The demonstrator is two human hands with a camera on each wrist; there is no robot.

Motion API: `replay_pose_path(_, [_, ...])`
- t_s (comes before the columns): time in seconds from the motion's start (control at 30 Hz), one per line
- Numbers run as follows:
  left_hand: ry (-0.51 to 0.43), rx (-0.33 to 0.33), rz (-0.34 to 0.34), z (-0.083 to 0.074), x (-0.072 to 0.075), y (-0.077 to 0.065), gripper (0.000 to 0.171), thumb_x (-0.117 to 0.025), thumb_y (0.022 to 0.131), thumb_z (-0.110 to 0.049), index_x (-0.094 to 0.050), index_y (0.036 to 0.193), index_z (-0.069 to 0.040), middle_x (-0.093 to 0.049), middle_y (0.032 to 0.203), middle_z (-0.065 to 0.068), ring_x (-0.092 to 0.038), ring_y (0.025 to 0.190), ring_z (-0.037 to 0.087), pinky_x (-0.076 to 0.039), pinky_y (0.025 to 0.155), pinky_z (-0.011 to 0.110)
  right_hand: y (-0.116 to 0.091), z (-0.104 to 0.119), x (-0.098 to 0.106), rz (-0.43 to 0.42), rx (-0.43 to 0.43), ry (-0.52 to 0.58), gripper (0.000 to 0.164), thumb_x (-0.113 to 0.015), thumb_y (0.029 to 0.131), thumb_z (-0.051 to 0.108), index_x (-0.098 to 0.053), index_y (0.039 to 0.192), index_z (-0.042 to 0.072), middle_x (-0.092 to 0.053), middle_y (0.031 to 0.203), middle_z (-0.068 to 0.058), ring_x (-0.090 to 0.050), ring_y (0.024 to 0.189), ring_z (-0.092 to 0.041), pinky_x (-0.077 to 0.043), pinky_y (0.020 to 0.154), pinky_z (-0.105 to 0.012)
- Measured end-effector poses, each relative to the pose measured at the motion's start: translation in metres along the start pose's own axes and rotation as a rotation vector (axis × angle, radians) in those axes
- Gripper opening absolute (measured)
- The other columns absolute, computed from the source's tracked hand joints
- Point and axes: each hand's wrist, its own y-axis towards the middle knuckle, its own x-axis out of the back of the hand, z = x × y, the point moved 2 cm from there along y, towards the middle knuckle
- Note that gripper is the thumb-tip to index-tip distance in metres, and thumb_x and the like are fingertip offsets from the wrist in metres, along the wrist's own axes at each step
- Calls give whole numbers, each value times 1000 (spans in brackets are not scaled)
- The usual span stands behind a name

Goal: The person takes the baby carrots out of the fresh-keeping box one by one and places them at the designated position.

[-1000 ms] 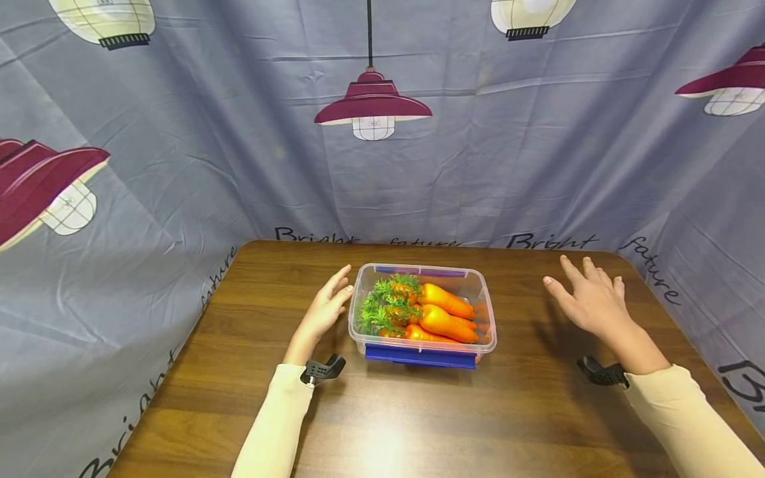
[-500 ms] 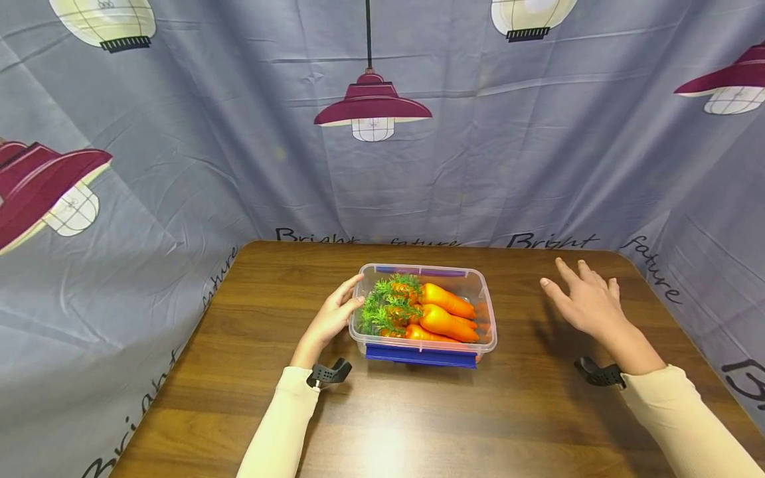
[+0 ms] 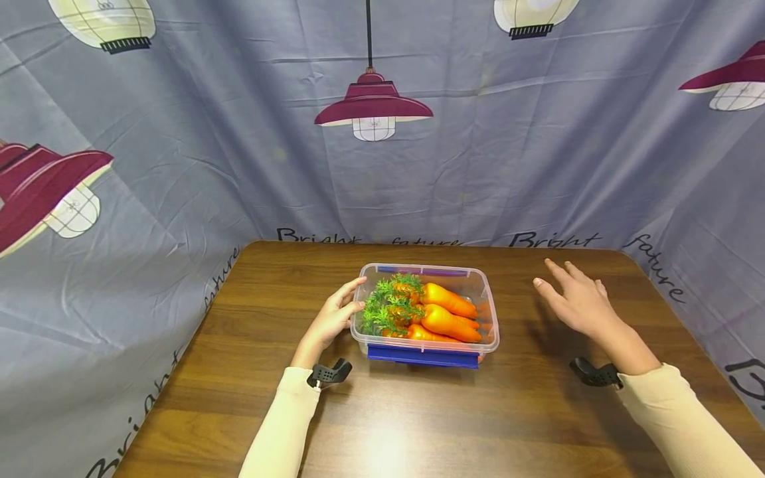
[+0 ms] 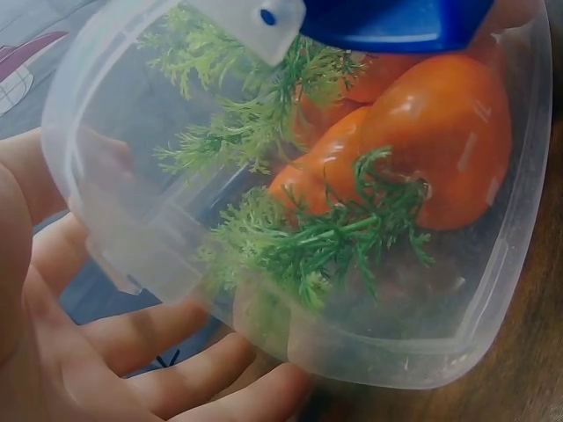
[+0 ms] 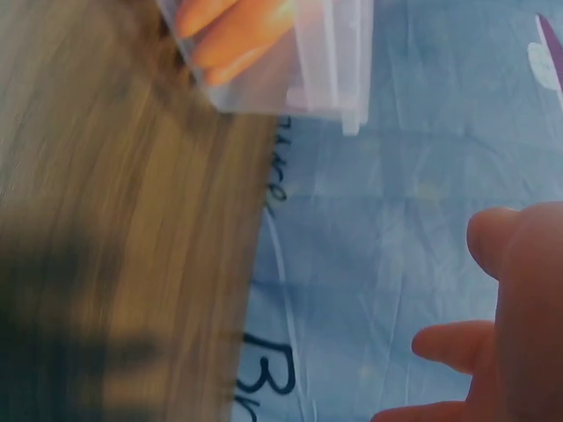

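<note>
A clear plastic food container (image 3: 487, 345) without a lid stands on the table, a blue clip (image 3: 422, 356) along its near side. Several orange carrots (image 3: 445, 320) with feathery green tops (image 3: 382, 307) lie inside it, tops to the left. My left hand (image 3: 333, 317) touches the container's left end, thumb nearer me and fingers reaching toward the far corner. Up close in the left wrist view, the fingers (image 4: 189, 378) lie extended against the clear wall, partly seen through it. Off to the container's right, my right hand (image 3: 576, 297) hovers over the table with fingers spread, holding nothing.
The brown wooden table (image 3: 251, 398) ends at a grey-blue curtain (image 3: 466, 179) printed with lamps and lettering, which also runs along both sides. A black wrist strap mount (image 3: 330, 373) sits on each forearm.
My left hand has moved right, from beside the container onto its left end. My right hand has drifted slightly left toward the container. The carrots stay where they were.
</note>
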Motion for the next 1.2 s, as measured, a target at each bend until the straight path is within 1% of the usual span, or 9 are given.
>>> replay_pose_path(0.13, [-21, -8, 16, 1, 1, 0, 61, -49, 103, -10, -31, 160, -15, -27, 166, 24, -51, 135, 45, -60, 94, 49, 2, 13, -1, 11, 37, 40, 74, -34, 108, 51, -22, 161, 2, -20, 156, -46, -22, 139, -69, -16, 104, -86])
replay_pose_path(0.23, [-34, -13, 23, 1, 2, 2, 61, -50, 103, -11, -30, 161, -14, -24, 167, 25, -51, 134, 44, -60, 94, 49, 4, 24, -2, 2, 71, 69, 72, -39, 108, 48, -25, 160, 1, -23, 156, -45, -24, 139, -67, -22, 105, -84])
replay_pose_path(0.4, [-45, -12, 17, 1, 2, 2, 61, -50, 103, -11, -31, 161, -15, -25, 167, 24, -53, 132, 43, -60, 92, 48, 7, 44, -6, -57, 157, 142, 67, -52, 105, 39, -34, 156, -1, -36, 154, -38, -36, 139, -57, -33, 108, -75])
replay_pose_path(0.57, [-53, -9, 15, 4, 4, 3, 60, -50, 104, -11, -31, 161, -16, -25, 167, 24, -53, 133, 43, -61, 92, 47, 12, 66, -12, -90, 239, 193, 63, -58, 103, 33, -39, 155, 2, -45, 152, -30, -43, 138, -50, -38, 107, -70])
replay_pose_path(0.67, [-56, -10, 17, 6, 4, 4, 60, -50, 104, -11, -31, 161, -16, -25, 166, 24, -52, 133, 45, -61, 92, 47, 14, 77, -19, -76, 277, 217, 62, -60, 103, 31, -40, 155, 4, -47, 152, -27, -44, 138, -48, -40, 108, -69])
replay_pose_path(0.77, [-47, -7, 15, 7, 3, 4, 60, -50, 103, -12, -32, 161, -17, -22, 168, 23, -50, 136, 46, -60, 93, 48, 16, 88, -25, -42, 301, 231, 62, -61, 102, 30, -40, 155, 6, -48, 153, -24, -46, 138, -46, -42, 108, -68])
replay_pose_path(0.93, [-44, -1, 9, 8, 3, 4, 60, -51, 103, -12, -33, 160, -18, -20, 169, 22, -48, 139, 47, -60, 93, 48, 22, 104, -35, -2, 349, 231, 62, -64, 100, 26, -41, 154, 6, -51, 150, -23, -53, 130, -46, -47, 103, -65])
replay_pose_path(1.1, [-52, -1, 7, 8, 2, 4, 60, -51, 103, -12, -33, 160, -18, -21, 168, 22, -48, 138, 47, -61, 92, 47, 28, 116, -47, 13, 416, 218, 59, -66, 98, 19, -45, 151, 3, -55, 146, -25, -57, 126, -47, -49, 102, -63])
replay_pose_path(1.2, [-52, -2, 8, 8, 1, 3, 60, -50, 103, -11, -33, 160, -17, -21, 169, 22, -48, 138, 47, -61, 92, 47, 31, 121, -54, 30, 451, 210, 58, -67, 97, 14, -47, 150, 1, -57, 145, -24, -56, 127, -47, -47, 105, -63])
